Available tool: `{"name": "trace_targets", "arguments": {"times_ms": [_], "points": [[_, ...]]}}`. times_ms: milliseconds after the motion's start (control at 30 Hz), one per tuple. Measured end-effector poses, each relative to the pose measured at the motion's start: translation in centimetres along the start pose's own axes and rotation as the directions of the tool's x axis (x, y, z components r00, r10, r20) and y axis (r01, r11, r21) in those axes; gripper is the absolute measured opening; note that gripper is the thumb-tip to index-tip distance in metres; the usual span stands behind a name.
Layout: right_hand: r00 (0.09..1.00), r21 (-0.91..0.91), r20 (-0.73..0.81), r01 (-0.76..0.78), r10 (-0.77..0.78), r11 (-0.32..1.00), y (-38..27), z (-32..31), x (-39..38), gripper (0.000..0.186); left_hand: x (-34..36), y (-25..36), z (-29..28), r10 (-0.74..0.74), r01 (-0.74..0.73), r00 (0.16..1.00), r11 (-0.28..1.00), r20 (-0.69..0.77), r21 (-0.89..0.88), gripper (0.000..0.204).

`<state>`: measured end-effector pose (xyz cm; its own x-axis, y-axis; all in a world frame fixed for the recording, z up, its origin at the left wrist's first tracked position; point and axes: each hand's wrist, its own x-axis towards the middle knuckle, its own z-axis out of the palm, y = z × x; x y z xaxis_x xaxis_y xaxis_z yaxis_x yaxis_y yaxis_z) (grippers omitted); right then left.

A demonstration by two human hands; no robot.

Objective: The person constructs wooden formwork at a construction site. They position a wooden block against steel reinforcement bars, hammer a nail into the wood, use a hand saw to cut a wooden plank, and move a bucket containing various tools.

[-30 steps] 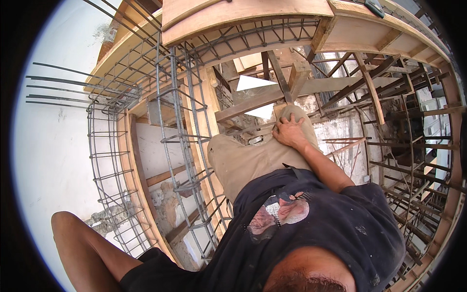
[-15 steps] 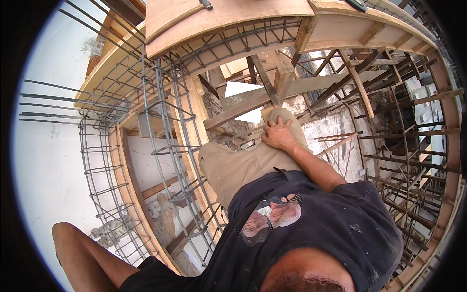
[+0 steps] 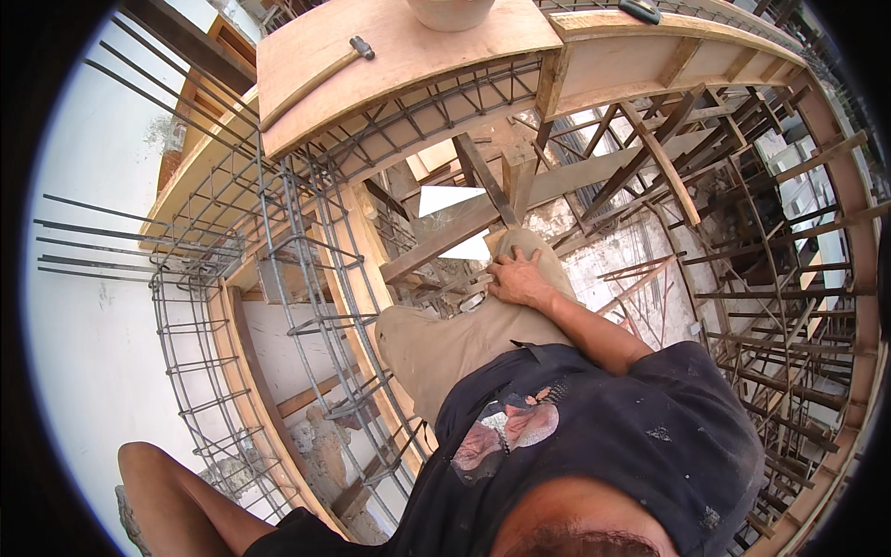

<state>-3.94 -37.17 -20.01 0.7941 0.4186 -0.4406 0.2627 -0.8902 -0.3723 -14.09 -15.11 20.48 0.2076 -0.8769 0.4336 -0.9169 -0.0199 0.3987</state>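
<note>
My right hand (image 3: 520, 277) lies on my trousered knee (image 3: 548, 255), its fingers spread and nothing in them. My left arm (image 3: 186, 497) is bent at the lower left, and its hand is out of the picture. A hammer (image 3: 316, 82) with a wooden handle rests on a plywood sheet (image 3: 408, 56) ahead, apart from both hands. Behind it, cut off by the top edge, stands a pale rounded container (image 3: 452, 13). A dark object with a pale centre (image 3: 639, 11) sits on the timber formwork to the right.
Steel rebar cages (image 3: 320, 241) run along the left, with bare rod ends (image 3: 121, 251) sticking out near a white wall (image 3: 83, 353). Below my legs is an opening crossed by timber beams (image 3: 445, 237). Wooden props and braces (image 3: 761, 269) crowd the right side.
The view has tilted forward, bringing the whole hammer and the pale container into sight. My right hand stays on the knee, its fingers slightly shifted.
</note>
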Motion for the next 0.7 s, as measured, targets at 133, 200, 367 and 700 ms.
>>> {"name": "trace_targets", "arguments": {"times_ms": [133,200,367,700], "points": [[0.989,0.625,-0.145,0.103,-0.015,0.774,3.4,-3.8,-0.5,0.05,0.8,-1.5,-0.4,0.048,-0.048,0.999,0.998,0.02,-0.036,0.02],[0.943,0.827,-0.322,0.239,0.081,0.509,5.4,-7.0,-1.4,0.047,1.6,-2.1,-1.0,0.077,-0.076,0.997,0.995,0.023,-0.061,0.02],[0.753,0.64,-0.626,0.349,0.202,0.684,12.0,-19.2,-2.6,0.042,2.9,-6.7,-3.2,0.286,-0.29,0.956,0.891,-0.064,-0.35,0.019],[0.316,0.074,-0.945,-0.047,0.085,0.996,28.0,-42.3,8.4,0.048,9.6,-39.2,20.1,-0.791,0.79,0.604,0.576,-0.099,0.21,0.062]]}}
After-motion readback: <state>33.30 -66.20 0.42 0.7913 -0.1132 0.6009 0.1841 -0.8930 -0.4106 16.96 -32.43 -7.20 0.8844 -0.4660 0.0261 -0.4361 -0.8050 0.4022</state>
